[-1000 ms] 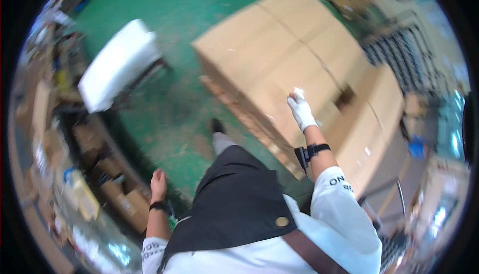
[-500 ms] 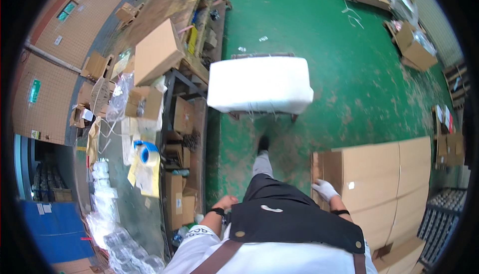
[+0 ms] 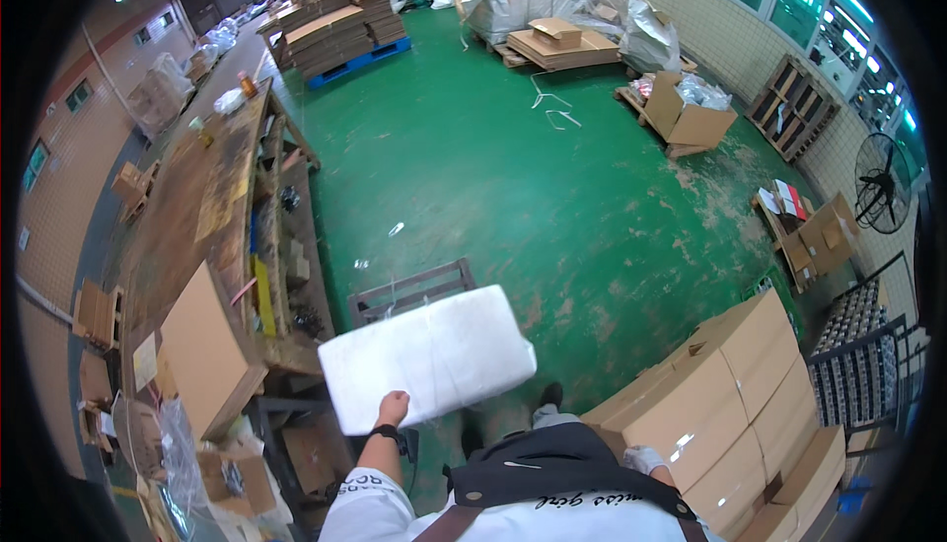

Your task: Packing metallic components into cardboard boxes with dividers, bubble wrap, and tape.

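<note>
Overlapping a white rectangular block (image 3: 439,357) at seven o'clock: left hand (image 3: 393,408), closed. White-gloved right hand (image 3: 646,459), five o'clock, beside brown cardboard cartons (image 3: 691,399): grip unclear.

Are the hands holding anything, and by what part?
It can't be told: the left hand overlaps the white bundle's near side without a clear grip; the right hand, gloved, is by the cardboard boxes, fingers unclear.
</note>
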`<action>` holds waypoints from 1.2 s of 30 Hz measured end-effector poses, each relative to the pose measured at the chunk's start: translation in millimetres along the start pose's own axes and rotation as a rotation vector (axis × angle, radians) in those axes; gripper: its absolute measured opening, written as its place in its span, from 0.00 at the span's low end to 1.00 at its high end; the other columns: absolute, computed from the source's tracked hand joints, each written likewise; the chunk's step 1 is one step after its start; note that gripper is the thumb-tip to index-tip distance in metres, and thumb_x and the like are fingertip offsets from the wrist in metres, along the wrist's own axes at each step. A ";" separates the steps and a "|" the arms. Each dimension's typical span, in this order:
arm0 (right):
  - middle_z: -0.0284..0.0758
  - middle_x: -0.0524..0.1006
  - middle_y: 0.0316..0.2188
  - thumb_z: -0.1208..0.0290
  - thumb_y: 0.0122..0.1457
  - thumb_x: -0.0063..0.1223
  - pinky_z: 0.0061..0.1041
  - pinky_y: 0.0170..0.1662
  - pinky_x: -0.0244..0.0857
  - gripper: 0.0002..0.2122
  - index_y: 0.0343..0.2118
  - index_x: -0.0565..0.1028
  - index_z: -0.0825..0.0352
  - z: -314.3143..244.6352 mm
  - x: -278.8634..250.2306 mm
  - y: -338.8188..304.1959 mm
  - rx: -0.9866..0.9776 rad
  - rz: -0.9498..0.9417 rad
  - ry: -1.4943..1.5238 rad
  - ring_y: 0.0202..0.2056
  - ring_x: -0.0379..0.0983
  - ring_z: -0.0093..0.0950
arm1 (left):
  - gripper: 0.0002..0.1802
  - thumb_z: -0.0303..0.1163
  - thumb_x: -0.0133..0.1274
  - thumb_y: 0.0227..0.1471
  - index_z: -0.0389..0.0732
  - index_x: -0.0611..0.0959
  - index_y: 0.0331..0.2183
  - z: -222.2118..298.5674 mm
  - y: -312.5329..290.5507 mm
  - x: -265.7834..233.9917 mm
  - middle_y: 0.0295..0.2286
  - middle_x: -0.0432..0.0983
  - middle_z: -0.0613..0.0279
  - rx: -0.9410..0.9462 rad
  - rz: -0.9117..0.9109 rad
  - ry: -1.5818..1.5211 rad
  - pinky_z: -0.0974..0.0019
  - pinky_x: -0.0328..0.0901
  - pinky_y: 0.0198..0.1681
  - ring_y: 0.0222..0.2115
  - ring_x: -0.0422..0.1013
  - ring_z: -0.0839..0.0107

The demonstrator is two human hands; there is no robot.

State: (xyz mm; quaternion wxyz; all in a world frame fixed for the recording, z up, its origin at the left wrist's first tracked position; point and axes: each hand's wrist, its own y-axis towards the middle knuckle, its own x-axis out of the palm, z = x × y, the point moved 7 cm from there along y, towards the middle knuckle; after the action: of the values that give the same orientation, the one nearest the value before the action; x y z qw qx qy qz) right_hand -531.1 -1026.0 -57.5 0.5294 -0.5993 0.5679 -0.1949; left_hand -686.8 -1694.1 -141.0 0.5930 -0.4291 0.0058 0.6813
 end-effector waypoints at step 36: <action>0.42 0.74 0.22 0.62 0.51 0.52 0.40 0.31 0.66 0.11 0.23 0.72 0.66 -716.6 -392.6 570.7 -0.797 0.585 -1.212 0.26 0.73 0.37 | 0.20 0.42 0.47 0.46 0.36 0.82 0.32 698.3 644.2 16.9 0.33 0.78 0.45 0.176 -0.076 0.237 0.54 0.67 0.43 0.37 0.73 0.50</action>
State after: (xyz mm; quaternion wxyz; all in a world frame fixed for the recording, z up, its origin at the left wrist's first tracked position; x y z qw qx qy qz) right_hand -1509.7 -856.5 -141.2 0.5218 -0.5720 0.3420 0.5325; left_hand -1612.8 -1510.7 -32.6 0.6491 -0.4527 0.1194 0.5995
